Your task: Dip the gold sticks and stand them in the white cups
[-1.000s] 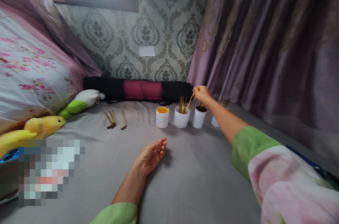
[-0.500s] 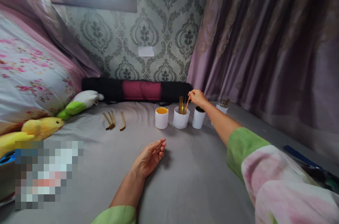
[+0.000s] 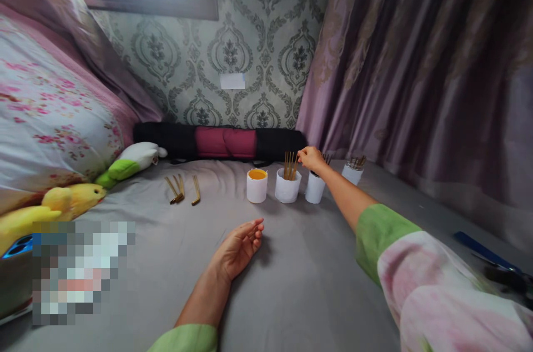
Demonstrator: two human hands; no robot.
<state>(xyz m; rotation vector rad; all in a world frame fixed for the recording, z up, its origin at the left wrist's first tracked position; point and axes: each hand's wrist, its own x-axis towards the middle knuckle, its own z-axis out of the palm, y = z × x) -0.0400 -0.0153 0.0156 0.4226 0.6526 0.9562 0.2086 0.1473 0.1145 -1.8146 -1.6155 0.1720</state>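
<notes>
Through the head camera I see my right hand [image 3: 311, 159] stretched forward, thumb and fingertips pinching the top of a thin stick [image 3: 296, 167]. That stick stands slightly tilted in the wide white cup [image 3: 287, 191], beside the upright sticks [image 3: 288, 165] in the same cup; I can't quite make out whether its lower end touches the bottom. Just left of that cup is the orange-lined cup [image 3: 257, 190], and just right the narrow cup [image 3: 315, 191], partly covered by my forearm [image 3: 348, 193]. A fourth cup [image 3: 352, 175], with brown sticks [image 3: 357, 161] poking out, stands on the far side of that forearm. My left hand [image 3: 239, 249] lies on the grey sheet [image 3: 300, 285], half curled and gripping nothing, with the bent sticks [image 3: 179, 195] well apart to its left
</notes>
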